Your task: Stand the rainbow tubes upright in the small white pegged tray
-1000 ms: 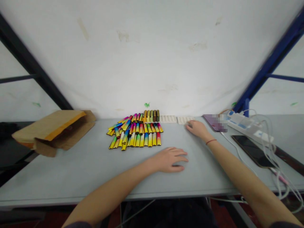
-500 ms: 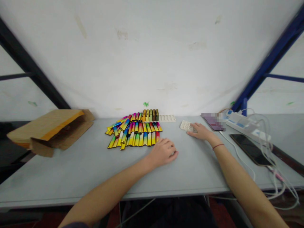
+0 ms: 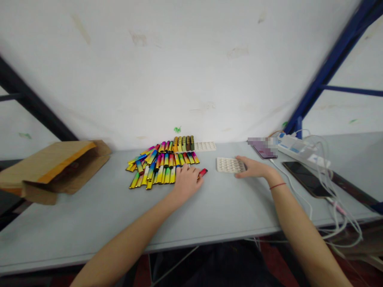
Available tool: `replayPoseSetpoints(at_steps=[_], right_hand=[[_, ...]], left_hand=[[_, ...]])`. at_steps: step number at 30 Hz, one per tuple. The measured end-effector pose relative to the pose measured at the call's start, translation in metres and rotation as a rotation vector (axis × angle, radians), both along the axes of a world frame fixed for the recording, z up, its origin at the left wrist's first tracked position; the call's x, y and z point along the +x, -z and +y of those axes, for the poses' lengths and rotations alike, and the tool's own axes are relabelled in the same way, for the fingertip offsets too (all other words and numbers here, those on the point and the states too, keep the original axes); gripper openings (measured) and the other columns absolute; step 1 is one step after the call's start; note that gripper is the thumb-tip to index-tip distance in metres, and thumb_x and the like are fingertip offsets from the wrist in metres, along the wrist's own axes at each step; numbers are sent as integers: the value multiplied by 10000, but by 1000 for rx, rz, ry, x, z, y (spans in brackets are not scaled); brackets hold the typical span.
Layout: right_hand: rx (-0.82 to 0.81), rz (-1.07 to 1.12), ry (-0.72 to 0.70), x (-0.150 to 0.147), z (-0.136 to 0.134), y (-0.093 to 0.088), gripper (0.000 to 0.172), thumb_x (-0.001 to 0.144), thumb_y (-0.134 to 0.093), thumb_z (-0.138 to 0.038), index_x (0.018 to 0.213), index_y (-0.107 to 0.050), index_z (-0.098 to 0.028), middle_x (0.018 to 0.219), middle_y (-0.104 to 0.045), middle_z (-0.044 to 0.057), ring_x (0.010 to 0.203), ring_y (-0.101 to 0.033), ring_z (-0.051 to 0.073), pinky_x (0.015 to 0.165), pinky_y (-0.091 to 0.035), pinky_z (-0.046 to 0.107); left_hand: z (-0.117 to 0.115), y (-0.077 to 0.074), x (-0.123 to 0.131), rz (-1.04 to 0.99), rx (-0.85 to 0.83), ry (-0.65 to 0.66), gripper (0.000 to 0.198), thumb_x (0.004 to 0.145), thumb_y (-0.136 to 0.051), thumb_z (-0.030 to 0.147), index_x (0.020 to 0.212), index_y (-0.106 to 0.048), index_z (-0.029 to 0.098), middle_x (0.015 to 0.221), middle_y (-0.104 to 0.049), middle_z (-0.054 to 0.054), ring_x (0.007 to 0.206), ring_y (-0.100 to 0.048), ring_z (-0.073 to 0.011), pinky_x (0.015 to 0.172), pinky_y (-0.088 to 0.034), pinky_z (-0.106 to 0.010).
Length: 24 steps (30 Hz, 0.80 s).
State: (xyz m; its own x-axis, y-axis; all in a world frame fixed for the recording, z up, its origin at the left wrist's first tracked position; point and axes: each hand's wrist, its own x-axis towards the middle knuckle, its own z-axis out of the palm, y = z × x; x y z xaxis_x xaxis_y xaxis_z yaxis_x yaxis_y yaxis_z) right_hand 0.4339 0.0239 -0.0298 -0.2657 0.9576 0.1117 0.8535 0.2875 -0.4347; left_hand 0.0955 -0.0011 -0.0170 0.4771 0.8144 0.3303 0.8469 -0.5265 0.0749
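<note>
My left hand point(image 3: 187, 182) reaches over the right end of the front row of shiny rainbow-coloured tubes point(image 3: 166, 174), its fingers curled down. A red tube point(image 3: 203, 173) sticks out beside its thumb and looks gripped; part of it is hidden. My right hand point(image 3: 254, 168) grips the right end of a white tray with rows of holes point(image 3: 229, 165), thumb in front and fingers behind. Behind the tubes, a block of upright gold-topped tubes point(image 3: 184, 144) stands beside a second white holed tray point(image 3: 205, 146) near the wall.
An opened brown paper package point(image 3: 62, 163) lies at the left. To the right are a purple phone-like slab point(image 3: 263, 149), a black phone point(image 3: 305, 179), a white power strip point(image 3: 302, 148) and tangled white cables point(image 3: 335, 199). A wall point(image 3: 191, 79) closes off the back.
My left hand has moved left onto the tubes, and the red tube now sits tilted at its thumb. My right hand has turned the white tray and brought it slightly nearer.
</note>
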Motion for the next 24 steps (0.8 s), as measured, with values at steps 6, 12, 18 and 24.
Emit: replayPoseSetpoints(at_steps=[6, 12, 18, 24], right_hand=[[-78, -9, 5, -3, -2, -8, 729, 693, -845, -462, 1330, -648, -168, 1287, -719, 153, 1189, -674, 365, 1078, -503, 470], [45, -27, -75, -34, 1, -2, 636, 696, -824, -405, 1258, -659, -157, 1268, -701, 166, 1176, -661, 340, 1058, -501, 479], [98, -40, -151, -58, 5, 7, 666, 732, -781, -417, 1310, -620, -128, 1312, -659, 195, 1204, -633, 348, 1060, -482, 492], [134, 0, -155, -52, 6, 9, 625, 739, -774, -400, 1304, -641, -169, 1325, -672, 176, 1199, -646, 346, 1061, -486, 500]], left_hand=[[3, 4, 8, -220, -116, 130, 293, 1003, -533, 397, 857, -677, 188, 957, -734, -118, 999, -589, -275, 909, -410, -426], [29, -19, 25, -1126, -491, 20, 365, 1007, -446, 450, 767, -565, 202, 726, -671, -43, 701, -616, -179, 721, -486, -303], [40, -36, 30, -1656, -699, -34, 344, 977, -459, 489, 789, -515, 207, 510, -430, 69, 445, -402, -98, 466, -333, -206], [29, -29, 20, -1730, -743, 77, 337, 890, -660, 524, 944, -533, 216, 639, -530, 68, 512, -503, -80, 518, -419, -191]])
